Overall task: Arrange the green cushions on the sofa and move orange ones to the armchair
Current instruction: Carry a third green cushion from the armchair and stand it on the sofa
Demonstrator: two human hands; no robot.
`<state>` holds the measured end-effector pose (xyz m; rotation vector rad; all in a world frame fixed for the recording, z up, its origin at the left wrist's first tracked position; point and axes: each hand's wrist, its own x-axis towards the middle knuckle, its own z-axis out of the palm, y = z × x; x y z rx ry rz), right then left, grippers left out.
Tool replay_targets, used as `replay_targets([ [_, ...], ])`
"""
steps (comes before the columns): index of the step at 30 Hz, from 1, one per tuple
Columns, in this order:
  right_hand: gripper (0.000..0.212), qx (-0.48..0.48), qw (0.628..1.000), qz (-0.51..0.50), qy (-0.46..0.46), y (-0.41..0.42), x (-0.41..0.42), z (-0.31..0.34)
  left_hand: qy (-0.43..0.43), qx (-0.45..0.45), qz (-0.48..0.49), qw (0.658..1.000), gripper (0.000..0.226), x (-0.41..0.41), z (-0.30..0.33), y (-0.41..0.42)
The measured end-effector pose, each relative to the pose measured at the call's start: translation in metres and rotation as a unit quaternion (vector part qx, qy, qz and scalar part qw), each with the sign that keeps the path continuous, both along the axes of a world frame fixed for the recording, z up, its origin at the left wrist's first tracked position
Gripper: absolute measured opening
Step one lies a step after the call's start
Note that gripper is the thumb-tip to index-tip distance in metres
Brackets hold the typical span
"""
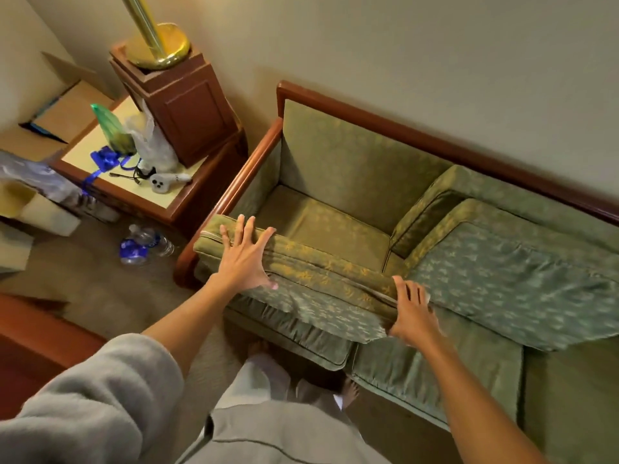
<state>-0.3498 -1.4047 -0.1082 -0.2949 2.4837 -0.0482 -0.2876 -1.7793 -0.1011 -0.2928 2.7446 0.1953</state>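
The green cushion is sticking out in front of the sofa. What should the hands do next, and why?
Probably push it back and down into the bare seat. The green cushion stands tilted on the sofa's front edge, overhanging it, with the left hand spread flat on its upper edge and the right hand at its other end. The seat behind is uncovered.

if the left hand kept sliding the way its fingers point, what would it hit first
Probably the sofa's wooden armrest, just past the green cushion the left hand presses; depth is unclear.

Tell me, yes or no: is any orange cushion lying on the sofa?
No, every cushion on the sofa is green, with none orange in sight.
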Motion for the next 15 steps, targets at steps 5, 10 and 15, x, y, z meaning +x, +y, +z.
replay_targets([
  [5,0.096,-0.042,0.996,0.052,0.065,0.010,0.011,0.007,-0.032,-0.026,-0.056,0.998,0.126,-0.003,0.015,0.075],
  [10,0.083,-0.075,0.990,0.087,0.078,0.011,0.019,0.044,-0.015,0.044,-0.187,0.981,0.118,-0.014,0.020,0.252],
  [15,0.079,-0.076,0.987,0.080,0.116,0.032,0.013,0.131,0.121,0.145,-0.203,0.961,0.124,-0.036,0.075,0.269],
])
